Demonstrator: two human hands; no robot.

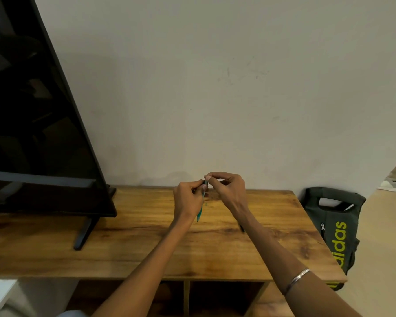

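Television [32, 110] stands at the tabletop's left end, screen dark, one foot reaching toward the front edge. Tabletop [135, 248]: wood, its back edge against the wall. Backpack [334, 225] sits on the floor off the right edge.

Left hand [186, 199] is curled round a teal pen [200, 211], held above the tabletop near the back edge, about midway along, lower end pointing toward the person. Right hand [228, 187] pinches the pen's upper end between thumb and forefinger. A small dark stick-like item [242, 228] lies beneath the right forearm; identity unclear.

Judgement: the pen is light, stiff, smooth plastic and probably slippery. Grip the barrel mid-length and work the end piece with fingertips only.
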